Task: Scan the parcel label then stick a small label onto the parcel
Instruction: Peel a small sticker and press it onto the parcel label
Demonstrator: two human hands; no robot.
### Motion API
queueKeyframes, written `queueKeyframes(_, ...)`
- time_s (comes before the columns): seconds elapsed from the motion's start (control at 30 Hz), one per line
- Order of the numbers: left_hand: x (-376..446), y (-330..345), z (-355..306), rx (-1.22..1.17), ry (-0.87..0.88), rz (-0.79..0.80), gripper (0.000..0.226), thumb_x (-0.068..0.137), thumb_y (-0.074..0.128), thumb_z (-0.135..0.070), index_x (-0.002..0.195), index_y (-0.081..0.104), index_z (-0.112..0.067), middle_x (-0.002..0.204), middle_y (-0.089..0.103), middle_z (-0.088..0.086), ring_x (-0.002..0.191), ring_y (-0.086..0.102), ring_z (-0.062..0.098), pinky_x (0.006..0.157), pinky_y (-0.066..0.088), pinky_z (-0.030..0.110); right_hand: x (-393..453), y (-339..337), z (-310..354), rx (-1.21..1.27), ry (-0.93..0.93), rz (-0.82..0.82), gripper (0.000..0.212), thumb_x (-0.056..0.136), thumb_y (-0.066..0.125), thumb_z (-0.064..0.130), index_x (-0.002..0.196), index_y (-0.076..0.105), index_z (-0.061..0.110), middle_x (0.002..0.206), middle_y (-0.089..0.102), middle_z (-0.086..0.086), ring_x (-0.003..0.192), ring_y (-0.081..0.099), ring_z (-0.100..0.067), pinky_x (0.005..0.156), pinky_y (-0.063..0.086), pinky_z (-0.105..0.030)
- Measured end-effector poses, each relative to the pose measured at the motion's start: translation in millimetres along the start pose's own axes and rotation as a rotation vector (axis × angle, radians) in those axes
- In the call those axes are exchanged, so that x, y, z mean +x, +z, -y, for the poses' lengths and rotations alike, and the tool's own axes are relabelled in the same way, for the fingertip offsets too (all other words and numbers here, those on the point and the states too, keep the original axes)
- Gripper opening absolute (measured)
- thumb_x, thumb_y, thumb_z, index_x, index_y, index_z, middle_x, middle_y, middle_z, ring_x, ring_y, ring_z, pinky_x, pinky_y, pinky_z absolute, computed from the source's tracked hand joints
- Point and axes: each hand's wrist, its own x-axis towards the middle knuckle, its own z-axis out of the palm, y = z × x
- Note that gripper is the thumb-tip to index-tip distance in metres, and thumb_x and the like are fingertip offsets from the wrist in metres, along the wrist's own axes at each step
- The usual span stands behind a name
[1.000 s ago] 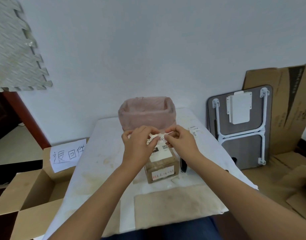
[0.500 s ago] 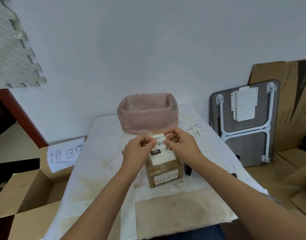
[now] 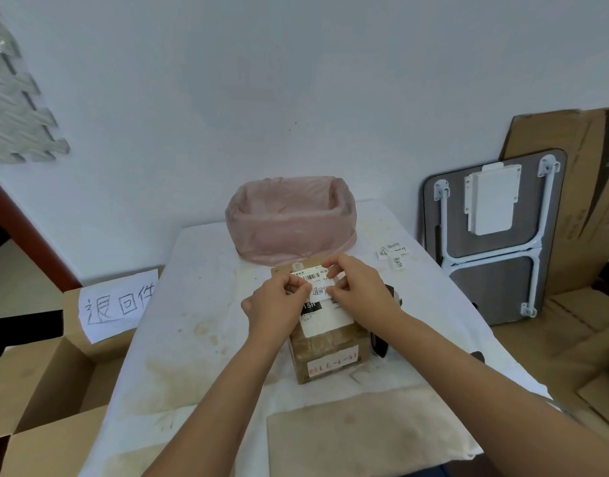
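A small brown cardboard parcel (image 3: 330, 352) stands in the middle of the white-covered table (image 3: 193, 321). Its top carries a white shipping label (image 3: 325, 316) with a barcode. A small white handwritten label (image 3: 321, 291) lies across that shipping label. My left hand (image 3: 279, 304) pinches the small label's left end. My right hand (image 3: 359, 290) pinches its right end. Both hands rest low on the parcel top. A black scanner (image 3: 378, 344) lies on the table right of the parcel, mostly hidden by my right forearm.
A bin lined with a pink bag (image 3: 291, 220) stands behind the parcel. Spare small labels (image 3: 392, 254) lie at the table's back right. An open cardboard box (image 3: 48, 376) with a handwritten paper sign (image 3: 119, 302) sits left. A folded table (image 3: 492, 235) and flat cardboard (image 3: 585, 187) lean at right.
Both hands have come down from above the parcel with the small label and now hold it flat against the shipping label. The camera view has tilted slightly.
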Motion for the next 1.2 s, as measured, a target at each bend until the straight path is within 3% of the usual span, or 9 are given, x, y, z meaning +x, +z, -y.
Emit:
queueKeyframes(0.13, 5.0, 3.3, 1.8, 0.057, 0.025, -0.005, 0.011, 0.089, 0.060, -0.039, 0.083, 0.067, -0.032, 0.074, 0.061, -0.019, 0.073, 0.049, -0.004, 0.088, 0.025, 0.034, 2.3, 2.9, -1.3, -0.029, -0.012, 0.003, 0.036, 0.087, 0.059, 0.007, 0.118, 0.054, 0.025, 0.105, 0.059, 0.005, 0.075, 0.060, -0.013, 0.078, 0.055, -0.033)
queueKeyframes(0.63, 6.8, 3.3, 0.8, 0.142, 0.063, 0.011, 0.013, 0.090, 0.059, -0.035, 0.078, 0.062, -0.032, 0.070, 0.059, -0.019, 0.069, 0.046, -0.009, 0.084, 0.019, 0.031, 5.7, 8.7, -2.4, -0.073, -0.020, 0.029, 0.038, 0.087, 0.060, 0.009, 0.121, 0.051, 0.025, 0.107, 0.054, 0.005, 0.075, 0.052, -0.008, 0.077, 0.050, -0.028)
queueKeyframes(0.77, 6.5, 3.5, 1.1, 0.148, 0.073, 0.006, 0.012, 0.091, 0.059, -0.035, 0.080, 0.062, -0.032, 0.070, 0.057, -0.020, 0.069, 0.045, -0.009, 0.084, 0.018, 0.031, 6.3, 7.3, -5.3, -0.089, 0.022, 0.022, 0.042, 0.085, 0.064, 0.017, 0.124, 0.051, 0.023, 0.115, 0.054, 0.001, 0.086, 0.052, -0.011, 0.079, 0.048, -0.029)
queueKeyframes(0.97, 10.0, 4.5, 2.3, 0.172, 0.078, 0.015, 0.011, 0.091, 0.059, -0.037, 0.083, 0.064, -0.031, 0.068, 0.054, -0.022, 0.068, 0.043, -0.009, 0.084, 0.018, 0.031, 11.5, 2.4, -5.6, 0.062, 0.138, -0.005, 0.039, 0.084, 0.066, 0.014, 0.121, 0.055, 0.021, 0.116, 0.058, 0.001, 0.082, 0.059, -0.012, 0.062, 0.043, -0.016)
queueKeyframes(1.2, 9.6, 3.9, 1.7, 0.143, 0.082, 0.017, 0.012, 0.090, 0.059, -0.036, 0.079, 0.063, -0.033, 0.071, 0.058, -0.021, 0.070, 0.046, -0.009, 0.085, 0.019, 0.031, 11.2, -0.4, -6.6, 0.133, 0.198, -0.028, 0.031, 0.088, 0.060, 0.010, 0.118, 0.056, 0.018, 0.116, 0.061, 0.000, 0.085, 0.060, -0.012, 0.056, 0.040, -0.015)
